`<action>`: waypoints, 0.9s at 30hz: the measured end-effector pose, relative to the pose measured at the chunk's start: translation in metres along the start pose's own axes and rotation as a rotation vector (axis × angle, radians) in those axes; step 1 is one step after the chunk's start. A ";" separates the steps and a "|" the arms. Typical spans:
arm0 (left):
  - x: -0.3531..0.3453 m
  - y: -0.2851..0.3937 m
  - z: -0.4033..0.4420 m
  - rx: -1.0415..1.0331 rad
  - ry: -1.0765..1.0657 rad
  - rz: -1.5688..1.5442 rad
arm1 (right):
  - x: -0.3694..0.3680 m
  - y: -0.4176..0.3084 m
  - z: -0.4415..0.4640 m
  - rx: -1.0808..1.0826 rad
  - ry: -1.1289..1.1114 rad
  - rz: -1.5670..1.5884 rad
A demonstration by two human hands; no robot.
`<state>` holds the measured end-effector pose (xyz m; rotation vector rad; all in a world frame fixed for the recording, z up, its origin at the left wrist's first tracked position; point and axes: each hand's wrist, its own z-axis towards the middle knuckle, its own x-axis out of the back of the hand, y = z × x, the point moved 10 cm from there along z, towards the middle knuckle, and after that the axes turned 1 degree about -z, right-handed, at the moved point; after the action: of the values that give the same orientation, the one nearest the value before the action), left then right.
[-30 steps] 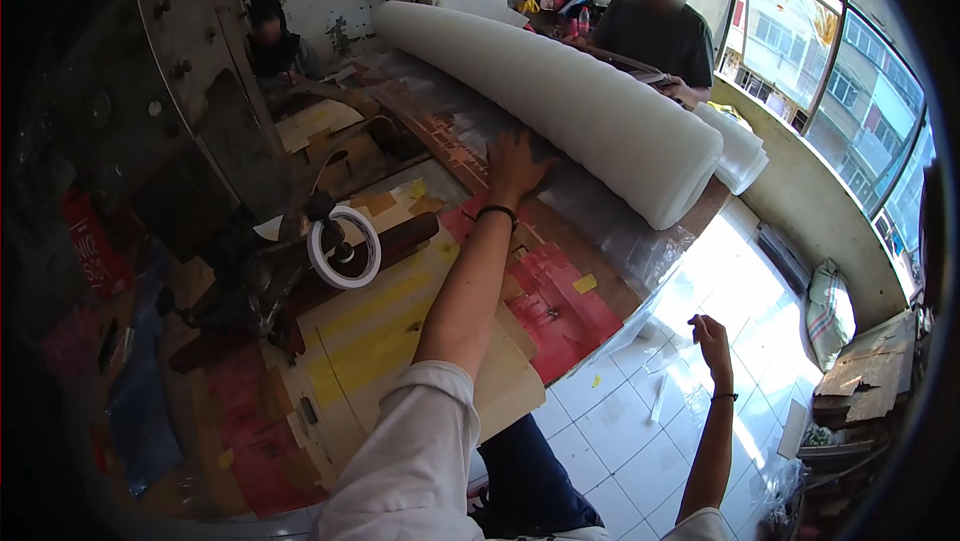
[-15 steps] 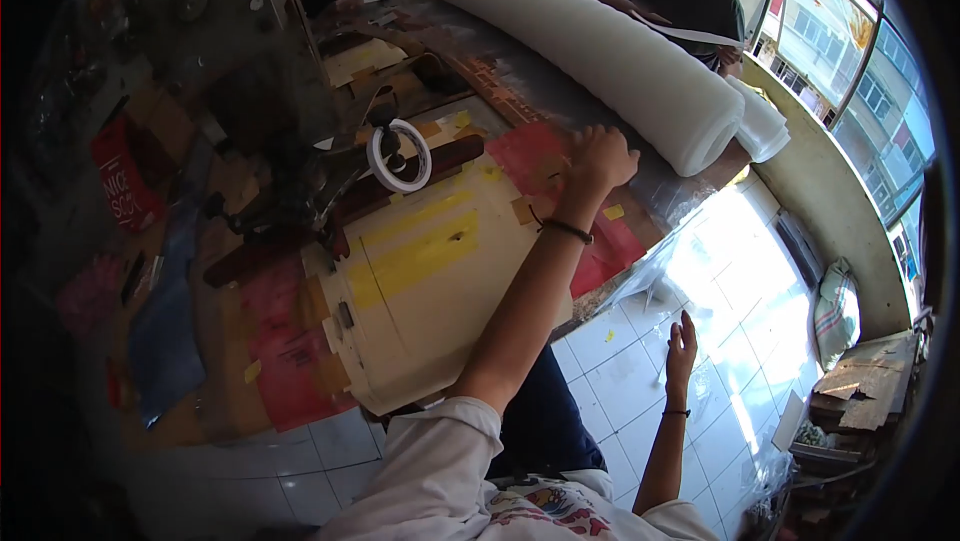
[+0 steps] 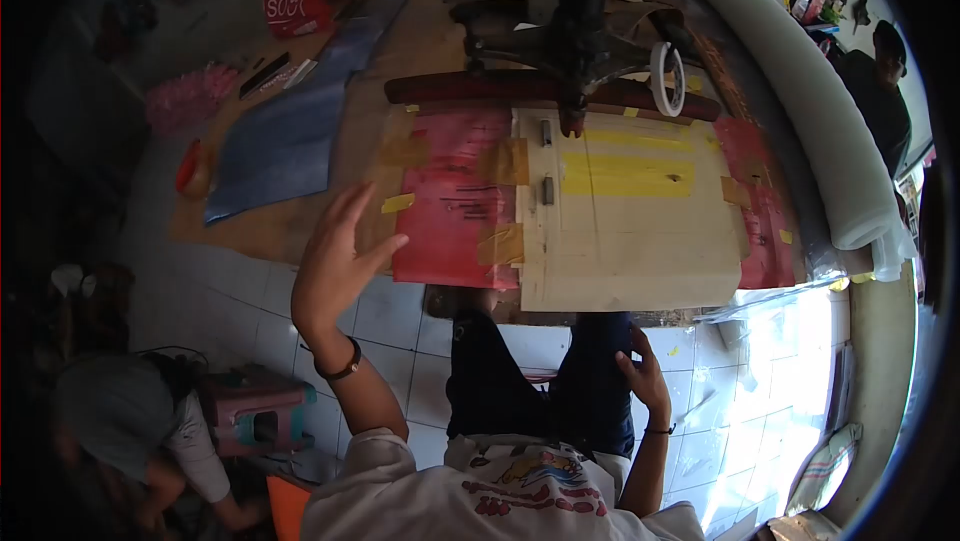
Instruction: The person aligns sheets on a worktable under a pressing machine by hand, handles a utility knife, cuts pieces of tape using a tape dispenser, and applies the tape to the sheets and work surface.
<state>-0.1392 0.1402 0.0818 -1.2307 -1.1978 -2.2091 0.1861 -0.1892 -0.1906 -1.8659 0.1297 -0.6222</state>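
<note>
Red sheeting (image 3: 455,216) lies just left of the cream board (image 3: 645,256), probably light, bendy and slightly slick, best pinched along the edge facing away from the board. My left hand (image 3: 338,266), spread wide and empty, is left of the board by that edge; my right hand (image 3: 645,378), half-open, seemingly empty, is below the board beside my leg (image 3: 592,381)

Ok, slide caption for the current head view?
Left hand open near a red sheet, right hand by dark trousers, white roll at right.
</note>
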 end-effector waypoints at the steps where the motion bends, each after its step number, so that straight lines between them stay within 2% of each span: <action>1: 0.010 -0.041 -0.003 0.133 0.042 0.108 | -0.009 -0.003 0.008 0.082 0.015 -0.097; 3: 0.030 -0.110 -0.011 0.391 0.134 0.322 | -0.035 -0.008 0.025 0.261 0.058 -0.282; 6: 0.033 -0.153 -0.006 0.361 0.196 0.306 | -0.065 -0.044 0.045 0.221 -0.008 -0.278; 9: 0.035 -0.164 0.001 0.311 0.213 0.291 | -0.086 -0.072 0.055 0.199 -0.048 -0.322; 11: 0.032 -0.174 -0.002 0.291 0.307 0.274 | -0.099 -0.080 0.059 0.187 -0.084 -0.343; 12: 0.033 -0.174 -0.003 0.275 0.355 0.267 | -0.106 -0.081 0.062 0.186 -0.100 -0.348; 15: 0.037 -0.164 -0.020 0.502 0.375 0.088 | -0.126 -0.083 0.067 0.254 -0.122 -0.382; 18: 0.026 -0.121 -0.041 0.277 0.519 0.397 | -0.137 -0.092 0.068 0.357 -0.084 -0.370; 21: 0.015 -0.102 -0.047 0.173 0.542 0.258 | -0.143 -0.102 0.067 0.403 -0.063 -0.343; 24: 0.010 -0.104 -0.038 0.204 0.498 0.167 | -0.147 -0.099 0.068 0.348 -0.093 -0.348; 27: 0.011 -0.103 -0.019 0.405 0.387 0.152 | -0.147 -0.096 0.067 0.356 -0.082 -0.373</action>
<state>-0.2208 0.1866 0.0330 -0.6724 -1.2570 -1.8593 0.0729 -0.0402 -0.1728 -1.5731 -0.3704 -0.7652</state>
